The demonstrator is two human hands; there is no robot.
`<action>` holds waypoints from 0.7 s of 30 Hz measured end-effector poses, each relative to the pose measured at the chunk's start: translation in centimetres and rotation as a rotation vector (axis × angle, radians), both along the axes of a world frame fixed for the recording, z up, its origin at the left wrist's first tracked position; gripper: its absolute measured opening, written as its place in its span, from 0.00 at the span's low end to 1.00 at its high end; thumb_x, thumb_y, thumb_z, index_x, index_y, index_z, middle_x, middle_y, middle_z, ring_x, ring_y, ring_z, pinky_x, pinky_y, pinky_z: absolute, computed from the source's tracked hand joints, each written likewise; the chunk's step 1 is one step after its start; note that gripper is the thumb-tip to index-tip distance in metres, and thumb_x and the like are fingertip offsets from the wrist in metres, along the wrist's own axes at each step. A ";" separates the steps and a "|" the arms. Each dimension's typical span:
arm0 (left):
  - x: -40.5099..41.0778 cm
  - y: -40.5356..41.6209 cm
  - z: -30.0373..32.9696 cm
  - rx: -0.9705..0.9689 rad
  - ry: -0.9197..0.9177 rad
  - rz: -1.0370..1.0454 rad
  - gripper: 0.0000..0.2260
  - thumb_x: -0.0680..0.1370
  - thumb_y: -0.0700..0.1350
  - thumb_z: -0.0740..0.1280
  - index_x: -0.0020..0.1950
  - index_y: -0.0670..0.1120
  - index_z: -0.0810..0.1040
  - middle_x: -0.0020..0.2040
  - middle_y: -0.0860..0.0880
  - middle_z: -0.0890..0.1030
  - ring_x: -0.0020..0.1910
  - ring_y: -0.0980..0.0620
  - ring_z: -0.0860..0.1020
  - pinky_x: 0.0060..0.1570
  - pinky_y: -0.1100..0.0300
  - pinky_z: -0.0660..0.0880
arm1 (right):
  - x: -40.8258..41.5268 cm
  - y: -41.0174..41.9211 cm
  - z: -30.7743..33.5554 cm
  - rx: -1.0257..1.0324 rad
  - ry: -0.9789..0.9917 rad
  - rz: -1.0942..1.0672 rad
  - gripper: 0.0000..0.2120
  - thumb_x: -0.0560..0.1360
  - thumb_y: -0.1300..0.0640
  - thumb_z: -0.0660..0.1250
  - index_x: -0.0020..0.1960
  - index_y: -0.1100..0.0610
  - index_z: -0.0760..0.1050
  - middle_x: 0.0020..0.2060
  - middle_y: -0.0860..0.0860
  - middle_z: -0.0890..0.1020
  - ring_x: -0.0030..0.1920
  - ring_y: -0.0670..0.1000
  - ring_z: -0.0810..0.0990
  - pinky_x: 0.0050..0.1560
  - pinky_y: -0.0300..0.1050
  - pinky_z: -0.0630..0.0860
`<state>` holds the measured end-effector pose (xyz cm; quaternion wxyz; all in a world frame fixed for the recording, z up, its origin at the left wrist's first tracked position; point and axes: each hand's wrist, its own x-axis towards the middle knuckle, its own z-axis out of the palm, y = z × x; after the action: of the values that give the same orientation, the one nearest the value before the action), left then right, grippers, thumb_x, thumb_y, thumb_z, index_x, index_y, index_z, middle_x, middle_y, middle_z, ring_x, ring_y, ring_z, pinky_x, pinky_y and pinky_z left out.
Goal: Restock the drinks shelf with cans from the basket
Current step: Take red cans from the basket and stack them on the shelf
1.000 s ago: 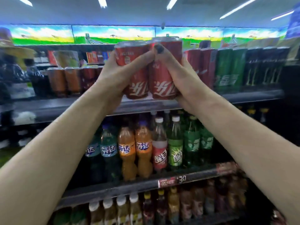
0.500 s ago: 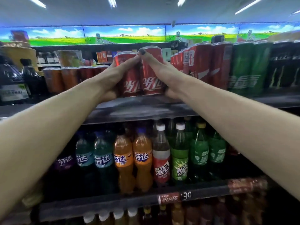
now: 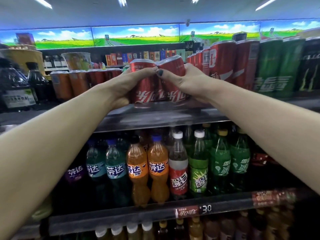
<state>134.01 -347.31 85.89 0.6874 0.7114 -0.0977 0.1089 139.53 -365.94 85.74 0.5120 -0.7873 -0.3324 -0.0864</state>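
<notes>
Two red cola cans stand side by side at the front edge of the top drinks shelf (image 3: pixel 161 116). My left hand (image 3: pixel 128 84) grips the left red can (image 3: pixel 145 89), its thumb across the can's upper front. My right hand (image 3: pixel 188 82) grips the right red can (image 3: pixel 174 66), thumb meeting the other thumb between the two cans. Both cans look upright with their bases at or just above the shelf surface; the exact contact is blurred. The basket is out of view.
More red cans (image 3: pixel 223 63) stand right of my hands, then green cans (image 3: pixel 273 66) and black cans (image 3: pixel 310 66). Orange and red cans (image 3: pixel 74 82) sit back on the left, beside dark bottles (image 3: pixel 15 84). Soda bottles (image 3: pixel 157 167) fill the shelf below.
Both hands have carried the two cans down and forward from in front of the shelf onto its front edge. The camera has moved closer and tilted.
</notes>
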 end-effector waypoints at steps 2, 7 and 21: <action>-0.1 -0.1 0.0 0.022 -0.006 -0.002 0.22 0.79 0.49 0.73 0.71 0.43 0.77 0.60 0.40 0.86 0.55 0.42 0.86 0.49 0.49 0.85 | -0.3 0.0 -0.2 -0.033 -0.119 -0.160 0.34 0.70 0.32 0.72 0.59 0.60 0.75 0.45 0.48 0.84 0.44 0.44 0.82 0.48 0.40 0.80; -0.1 0.1 0.1 0.064 0.012 -0.008 0.23 0.78 0.51 0.74 0.71 0.45 0.77 0.58 0.41 0.87 0.55 0.42 0.87 0.50 0.46 0.85 | -2.8 -0.4 -0.4 -0.132 -0.256 -0.414 0.44 0.76 0.39 0.71 0.79 0.62 0.54 0.70 0.55 0.71 0.64 0.54 0.76 0.59 0.35 0.75; -0.4 0.0 0.0 0.132 -0.038 0.040 0.34 0.67 0.56 0.79 0.69 0.49 0.73 0.55 0.42 0.87 0.51 0.43 0.88 0.44 0.50 0.84 | -6.3 -0.2 -2.1 -0.426 -0.638 -0.527 0.07 0.79 0.60 0.63 0.55 0.57 0.77 0.49 0.54 0.82 0.50 0.60 0.81 0.52 0.56 0.79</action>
<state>133.64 -347.29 85.85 0.6345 0.7549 -0.1035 0.1297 133.21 -366.18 83.65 0.1717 -0.8667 -0.2722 -0.3811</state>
